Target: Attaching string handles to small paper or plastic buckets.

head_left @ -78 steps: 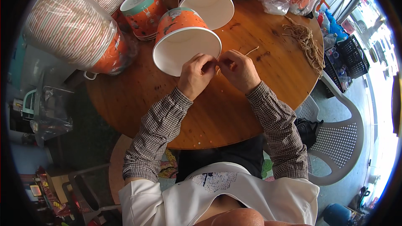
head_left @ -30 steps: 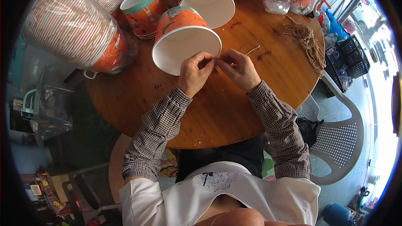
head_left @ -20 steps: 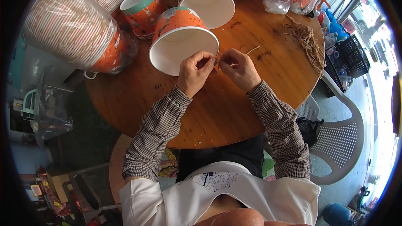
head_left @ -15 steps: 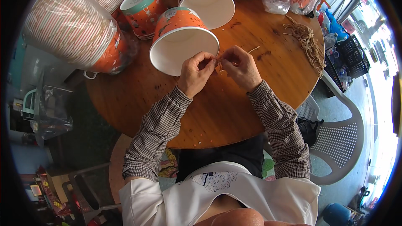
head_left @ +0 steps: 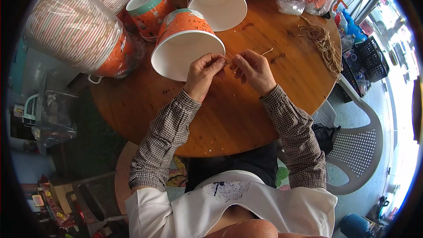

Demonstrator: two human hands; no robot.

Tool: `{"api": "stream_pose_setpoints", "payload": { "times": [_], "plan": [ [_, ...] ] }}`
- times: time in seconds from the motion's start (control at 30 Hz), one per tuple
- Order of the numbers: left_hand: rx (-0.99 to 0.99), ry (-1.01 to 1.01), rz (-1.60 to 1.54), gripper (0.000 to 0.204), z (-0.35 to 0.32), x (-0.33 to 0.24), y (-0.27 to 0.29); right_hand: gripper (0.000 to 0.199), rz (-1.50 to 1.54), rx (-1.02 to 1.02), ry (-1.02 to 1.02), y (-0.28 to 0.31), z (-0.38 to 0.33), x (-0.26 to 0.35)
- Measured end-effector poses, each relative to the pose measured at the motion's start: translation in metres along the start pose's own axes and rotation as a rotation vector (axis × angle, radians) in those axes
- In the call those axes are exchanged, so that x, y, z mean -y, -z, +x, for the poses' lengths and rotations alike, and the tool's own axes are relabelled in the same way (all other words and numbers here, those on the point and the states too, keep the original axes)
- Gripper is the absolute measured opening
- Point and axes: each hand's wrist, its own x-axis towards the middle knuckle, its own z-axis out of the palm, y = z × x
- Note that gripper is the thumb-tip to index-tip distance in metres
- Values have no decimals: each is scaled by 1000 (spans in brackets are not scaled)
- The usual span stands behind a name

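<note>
Above the table, my left hand [head_left: 202, 76] and my right hand [head_left: 254, 71] meet fingertip to fingertip. Both are closed in a pinch on a thin piece of twine [head_left: 267, 52]; its pale end sticks out beyond my right hand, and most of it is hidden by the fingers. Just behind my left hand, an orange paper bucket [head_left: 187, 55] lies tipped on its side, its white mouth facing me. The fingers of my left hand overlap the bucket's right rim in the picture; whether they touch it, I cannot tell.
A tangle of loose twine [head_left: 324, 46] lies at the round wooden table's [head_left: 211, 119] right edge. Farther back are a nested stack of buckets [head_left: 220, 6], an upright orange bucket [head_left: 151, 11] and bagged striped bucket stacks [head_left: 72, 28]. A grey plastic chair [head_left: 354, 150] stands right.
The tipped bucket has shifted slightly left and turned, showing a different part of its print. My fingertips have drawn slightly apart at the twine, my left hand moving a little left.
</note>
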Motion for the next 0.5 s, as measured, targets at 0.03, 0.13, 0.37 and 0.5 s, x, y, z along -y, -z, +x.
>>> {"api": "stream_pose_setpoints", "payload": {
  "times": [0.03, 0.13, 0.37, 0.5],
  "plan": [
    [-16, -17, -15, 12, 0, -1, 0, 16, 53, 20, -55, 0, -1, 3],
    [-33, -21, 14, 12, 1, 1, 1, 17, 24, 55, -36, -2, -2, 5],
    [39, 134, -215, 12, -2, -5, 4, 16, -68, 71, -40, -1, 2, -9],
    [27, 172, -253, 12, -1, -6, 2, 17, -250, 41, 70, -2, 2, -12]
  ]
}}
